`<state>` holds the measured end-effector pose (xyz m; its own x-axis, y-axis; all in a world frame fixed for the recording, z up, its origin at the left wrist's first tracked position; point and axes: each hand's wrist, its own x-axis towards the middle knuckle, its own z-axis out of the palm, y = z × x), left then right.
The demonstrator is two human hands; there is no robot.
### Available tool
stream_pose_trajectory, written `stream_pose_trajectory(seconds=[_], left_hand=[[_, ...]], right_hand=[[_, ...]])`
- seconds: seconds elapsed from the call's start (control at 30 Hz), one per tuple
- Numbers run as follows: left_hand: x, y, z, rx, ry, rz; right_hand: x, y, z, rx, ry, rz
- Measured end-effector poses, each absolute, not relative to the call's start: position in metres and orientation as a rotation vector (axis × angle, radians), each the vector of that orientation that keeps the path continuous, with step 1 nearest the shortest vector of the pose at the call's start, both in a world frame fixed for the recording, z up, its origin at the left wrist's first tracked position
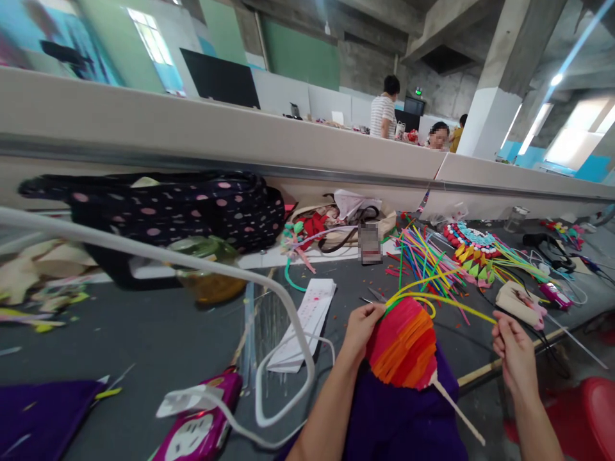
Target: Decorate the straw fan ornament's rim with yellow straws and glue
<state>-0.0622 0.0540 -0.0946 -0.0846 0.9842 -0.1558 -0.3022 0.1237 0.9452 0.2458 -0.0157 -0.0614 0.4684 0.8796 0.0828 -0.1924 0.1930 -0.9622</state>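
Head view: a rounded, fan-shaped piece (403, 352) in pink, red and orange is held above a purple cloth (403, 426) at the near edge of the desk (144, 339), with its pale stick (459, 413) slanted down to the right. The upper left edge of the piece is pinched in the grip of the left hand (364, 326), by thumb and fingers; whether the yellow strips are caught there too cannot be told. The end of a long yellow strip (466, 305) is pinched between the thumb and fingers of the right hand (512, 346), and the strip is stretched between the two hands, across the top of the piece.

Beyond the piece, a pile of coloured stems (427, 259) is spread on the desk, with a beaded ornament (471, 240) seen to its right. A folded white paper (307, 320) is laid to the left of the left hand, and a magenta case (202, 422) is seen nearer the front. A polka-dot bag (177, 211) is set against the partition (216, 131), behind a glass jar (211, 272).
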Motion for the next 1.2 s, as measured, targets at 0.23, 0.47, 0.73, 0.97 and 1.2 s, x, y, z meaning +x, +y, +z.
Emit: stream_pose_trajectory(seconds=[0.23,0.47,0.73,0.97,1.2], left_hand=[[-0.061,0.054,-0.094,0.769,1.168,1.294],[-0.061,0.054,-0.090,0.743,1.134,1.282],[-0.060,0.053,-0.084,0.637,1.077,1.222],[-0.061,0.052,-0.081,0.616,1.078,1.203],[-0.061,0.050,-0.081,0.648,1.035,1.127]], right_hand=[[0.264,-0.004,-0.038,-0.973,-0.733,0.628],[0.234,0.006,-0.035,-0.996,-0.858,0.806],[0.218,0.010,-0.036,-0.920,-0.868,0.942],[0.218,0.010,-0.036,-0.965,-0.906,0.858],[0.214,0.006,-0.041,-0.997,-0.987,0.870]])
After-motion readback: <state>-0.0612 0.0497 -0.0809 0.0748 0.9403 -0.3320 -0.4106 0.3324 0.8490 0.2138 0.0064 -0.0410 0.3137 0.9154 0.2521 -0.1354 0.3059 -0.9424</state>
